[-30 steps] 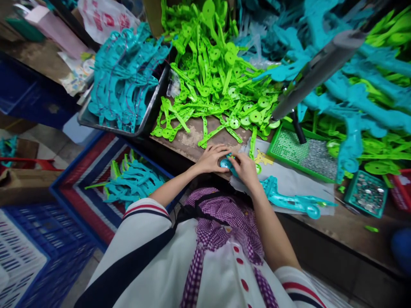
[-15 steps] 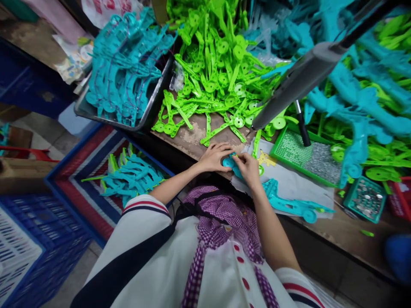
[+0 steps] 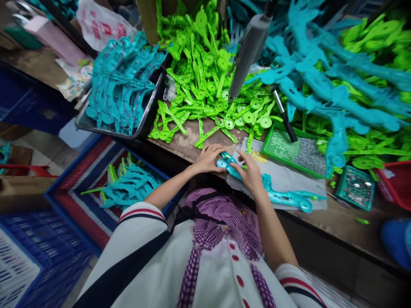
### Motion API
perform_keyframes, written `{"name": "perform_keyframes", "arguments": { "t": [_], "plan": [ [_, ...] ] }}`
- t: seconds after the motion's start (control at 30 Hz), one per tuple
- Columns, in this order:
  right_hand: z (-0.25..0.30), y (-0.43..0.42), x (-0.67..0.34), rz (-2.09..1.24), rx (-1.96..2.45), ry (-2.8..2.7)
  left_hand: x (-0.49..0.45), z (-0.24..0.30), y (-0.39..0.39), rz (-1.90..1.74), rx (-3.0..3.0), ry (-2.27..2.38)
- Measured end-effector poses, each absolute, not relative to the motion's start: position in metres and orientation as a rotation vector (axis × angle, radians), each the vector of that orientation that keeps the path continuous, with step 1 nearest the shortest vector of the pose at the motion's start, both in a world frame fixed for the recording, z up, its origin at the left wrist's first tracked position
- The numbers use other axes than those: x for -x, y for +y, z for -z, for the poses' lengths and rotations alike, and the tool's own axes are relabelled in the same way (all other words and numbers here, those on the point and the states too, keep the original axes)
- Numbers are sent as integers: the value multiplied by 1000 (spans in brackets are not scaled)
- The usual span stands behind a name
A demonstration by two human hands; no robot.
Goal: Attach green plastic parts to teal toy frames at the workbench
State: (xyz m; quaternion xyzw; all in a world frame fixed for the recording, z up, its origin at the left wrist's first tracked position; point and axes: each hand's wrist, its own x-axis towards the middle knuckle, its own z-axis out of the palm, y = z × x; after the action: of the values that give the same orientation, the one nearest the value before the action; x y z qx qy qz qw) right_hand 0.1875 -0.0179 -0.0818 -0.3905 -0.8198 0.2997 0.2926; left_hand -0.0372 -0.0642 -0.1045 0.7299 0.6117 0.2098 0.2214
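Note:
My left hand [image 3: 209,160] curls round the near end of a turquoise plastic part [image 3: 230,159], where a round disc shows between thumb and fingers. Over the same part, my right hand [image 3: 251,172] has its fingers apart, with the fingertips close above or against it. A bit of bright green shows by the right fingers, too small to name. A long turquoise plastic piece [image 3: 289,198] lies on a pale cloth [image 3: 306,185] to the right of my right wrist. Whether it joins the held part is hidden by that hand.
A grey cylindrical power tool [image 3: 249,53] hangs over heaped green plastic arms [image 3: 208,81]. A green tray [image 3: 263,149] of small metal pieces and a black-handled tool [image 3: 289,128] are right. Left are a black bin [image 3: 120,136] and a lined crate [image 3: 80,188] of turquoise parts.
The right fingers have loosened from a pinch on the turquoise part and spread apart. The left hand keeps its hold. The hanging power tool has swung left and away, and the view has shifted slightly.

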Motion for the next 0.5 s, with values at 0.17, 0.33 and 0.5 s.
{"name": "perform_keyframes", "arguments": {
  "t": [0.17, 0.33, 0.5],
  "plan": [
    [48, -40, -310, -326, 1263, -2083, 34, 107, -69, -619, -2117, 1665],
    [24, -76, -393, -9, 1409, -2197, 26, 64, -100, -944, -2410, 1636],
    [6, -83, -433, -35, 1543, -2007, 28, -8, -118, -1291, -2746, 1448]
  ]
}}
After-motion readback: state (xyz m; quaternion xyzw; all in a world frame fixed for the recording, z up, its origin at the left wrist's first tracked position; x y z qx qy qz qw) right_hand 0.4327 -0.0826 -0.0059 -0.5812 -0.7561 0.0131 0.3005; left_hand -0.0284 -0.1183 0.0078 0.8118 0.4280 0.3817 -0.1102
